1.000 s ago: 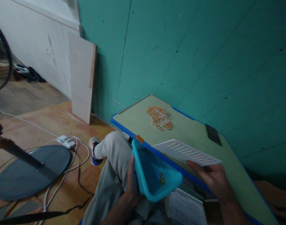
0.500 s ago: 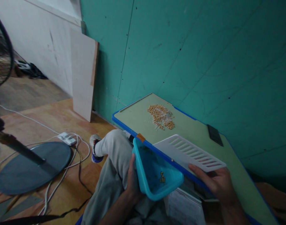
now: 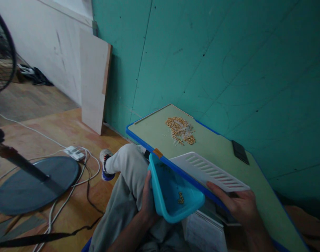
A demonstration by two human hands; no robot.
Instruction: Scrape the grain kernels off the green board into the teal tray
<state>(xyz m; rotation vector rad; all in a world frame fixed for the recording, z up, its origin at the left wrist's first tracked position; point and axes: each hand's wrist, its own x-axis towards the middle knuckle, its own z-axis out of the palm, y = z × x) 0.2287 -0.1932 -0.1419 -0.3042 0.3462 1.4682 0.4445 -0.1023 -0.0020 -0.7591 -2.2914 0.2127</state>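
— Shifted since a second ago: white slatted panel [image 3: 209, 171] tipped lower, near corner now down at the blue front rim of the table [image 3: 149, 127]; right hand [image 3: 237, 206] slid a touch toward the blue tray [image 3: 173, 192].

— And the grips?

— Right hand closed on the panel's near right corner, thumb on top, fingers underneath. Left hand [image 3: 146, 201] wrapped round the tray's left wall, holding it tilted just below the table's front rim, against the knee.

— Where from the panel?

— Pile of yellow grains [image 3: 179, 129] beyond the panel, toward the table's far left corner, well apart from it. Long axis of the panel lying along the table's front rim, slats crossing it. Right hand nearer the pile; left hand kept below the rim with the tray. A few grains [image 3: 180, 198] already on the tray floor.

— Anything readable?

— Nothing legible. Dark flat object [image 3: 239, 151] at the table's back edge, no visible marking. Orange tab [image 3: 157, 153] on the rim beside the tray, blank. White sheet under the table, print too blurred.
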